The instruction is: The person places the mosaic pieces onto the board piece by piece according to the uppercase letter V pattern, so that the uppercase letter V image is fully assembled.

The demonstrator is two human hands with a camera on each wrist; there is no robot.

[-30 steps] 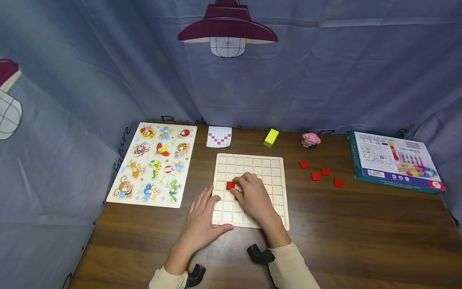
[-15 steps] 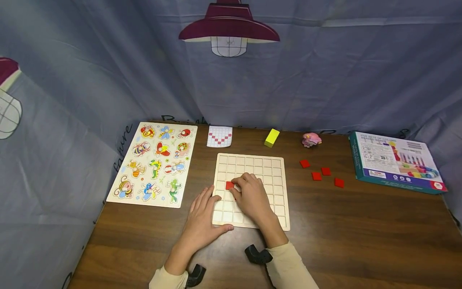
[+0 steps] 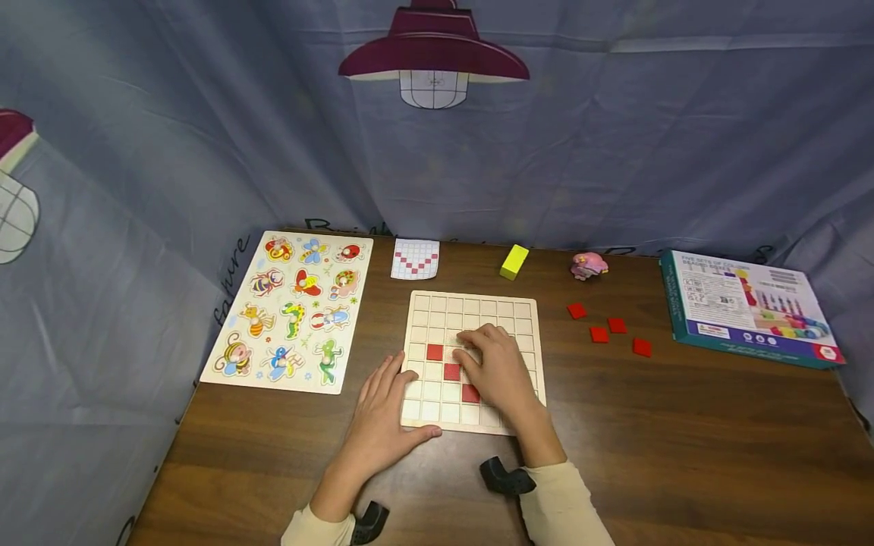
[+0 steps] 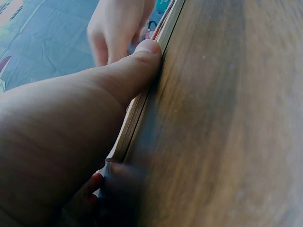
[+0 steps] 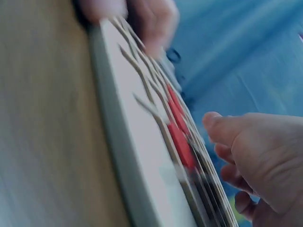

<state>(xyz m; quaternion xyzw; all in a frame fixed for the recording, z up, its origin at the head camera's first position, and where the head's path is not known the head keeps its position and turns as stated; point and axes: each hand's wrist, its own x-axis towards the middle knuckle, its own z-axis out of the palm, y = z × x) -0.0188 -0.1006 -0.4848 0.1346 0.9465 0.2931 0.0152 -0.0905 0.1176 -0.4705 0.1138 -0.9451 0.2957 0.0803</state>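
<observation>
A pale wooden grid board (image 3: 519, 312) lies on the brown table. Three red tiles run diagonally in its cells: one (image 3: 435, 352), one (image 3: 451, 371) and one (image 3: 470, 393). My left hand (image 3: 384, 406) rests flat on the board's near-left corner, thumb (image 4: 135, 71) against the front edge (image 4: 142, 106). My right hand (image 3: 497, 365) is over the board's middle, just right of the tiles, with loosely curled fingers that hold nothing. In the right wrist view the right hand (image 5: 258, 156) is beside the red tiles (image 5: 182, 137).
Several loose red tiles (image 3: 598, 334) lie right of the board. A red-and-white pattern card (image 3: 414, 258), a yellow block (image 3: 514, 261) and a pink toy (image 3: 588, 265) sit behind it. An animal puzzle (image 3: 293, 309) lies at left, a printed box (image 3: 747, 305) at right.
My right hand has drawn away rightward from the leftmost red tile, uncovering two more red tiles in the diagonal. The left hand has stayed put.
</observation>
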